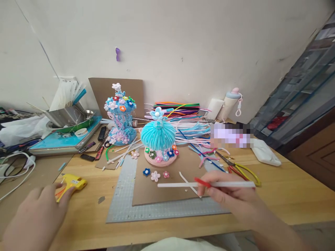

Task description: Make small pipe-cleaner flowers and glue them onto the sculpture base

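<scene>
My left hand (39, 212) reaches in from the left, its thumb and fingers closed around the handle of a yellow glue gun (74, 182). Between the fingers of my right hand (227, 191) is a long white stick (175, 185), held level over the brown cardboard (146, 195). A short red piece (202, 182) is also pinched there, crossing the stick; its kind is unclear. Beyond the stick lie a blue flower (147, 172), a pale pink flower (155, 176) and a small pink flower (166, 174). Behind them stands a turquoise fuzzy dome (158, 134) on a pink, flower-covered base.
A grey cutting mat (120, 209) lies under the cardboard. A taller blue flowered piece (120, 115) stands at the back left, and bundles of pipe cleaners (193, 129) are behind. Yellow-handled pliers (247, 170) lie at right, beside a white case (266, 153). A metal pot (66, 116) stands far left.
</scene>
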{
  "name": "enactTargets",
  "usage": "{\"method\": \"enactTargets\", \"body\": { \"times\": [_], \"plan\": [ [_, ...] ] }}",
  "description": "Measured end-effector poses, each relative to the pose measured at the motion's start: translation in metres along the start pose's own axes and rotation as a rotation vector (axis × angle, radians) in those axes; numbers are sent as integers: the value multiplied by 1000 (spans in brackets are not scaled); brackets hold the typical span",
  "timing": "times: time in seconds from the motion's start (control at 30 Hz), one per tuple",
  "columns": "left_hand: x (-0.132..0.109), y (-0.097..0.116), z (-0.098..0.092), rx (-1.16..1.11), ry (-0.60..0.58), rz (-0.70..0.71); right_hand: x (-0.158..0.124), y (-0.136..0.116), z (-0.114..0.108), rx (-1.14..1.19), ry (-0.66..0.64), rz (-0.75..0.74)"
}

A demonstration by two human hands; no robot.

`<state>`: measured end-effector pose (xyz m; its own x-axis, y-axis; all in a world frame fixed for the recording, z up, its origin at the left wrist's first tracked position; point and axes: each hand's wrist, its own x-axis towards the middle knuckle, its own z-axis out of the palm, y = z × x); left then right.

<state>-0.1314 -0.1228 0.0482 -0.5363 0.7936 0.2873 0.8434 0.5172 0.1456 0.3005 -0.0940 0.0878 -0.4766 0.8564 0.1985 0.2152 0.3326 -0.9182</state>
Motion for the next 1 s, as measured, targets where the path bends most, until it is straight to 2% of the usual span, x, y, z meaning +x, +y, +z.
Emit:
{"method": "enactTargets", "body": {
  "times": [0.03, 0.07, 0.13, 0.2, 0.27, 0.3, 0.4, 0.47, 0.53, 0.6, 0.7, 0.8, 0.87, 0.93, 1.0],
  "plan": [
    [-13, 23, -9, -85, 29, 114, 3, -1, 0, 74, -14, 53],
    [-29, 48, -16, -252, -59, 222, 7, -3, 1, 141, -45, 110],
    [-63, 98, -25, -586, -332, 369, 15, -4, 9, 239, -128, 210],
    [-92, 139, -25, -855, -637, 522, 22, -3, 23, 294, -183, 253],
    [-109, 166, -18, -1047, -826, 581, 26, 0, 36, 317, -196, 277],
    [-112, 173, -14, -1091, -850, 569, 26, 3, 40, 316, -176, 285],
    [-109, 172, 2, -1212, -777, 347, 20, 12, 42, 131, -32, 257],
    [-105, 163, 11, -1260, -778, 222, 14, 21, 37, -190, 67, 240],
    [-105, 153, 18, -1289, -798, 151, 10, 34, 33, -554, 133, 283],
    [-109, 146, 24, -1308, -816, 100, 9, 51, 32, -769, 142, 335],
    [-117, 139, 30, -1350, -852, 24, 15, 75, 31, -876, 54, 351],
    [-122, 133, 35, -1397, -805, -40, 27, 88, 21, -960, 121, 427],
    [-123, 131, 37, -1383, -796, -43, 33, 86, 14, -993, 171, 455],
    [-123, 131, 37, -1345, -834, -46, 32, 74, 15, -997, 213, 433],
    [-123, 135, 34, -1326, -868, -41, 25, 54, 26, -875, 217, 243]
  ]
}}
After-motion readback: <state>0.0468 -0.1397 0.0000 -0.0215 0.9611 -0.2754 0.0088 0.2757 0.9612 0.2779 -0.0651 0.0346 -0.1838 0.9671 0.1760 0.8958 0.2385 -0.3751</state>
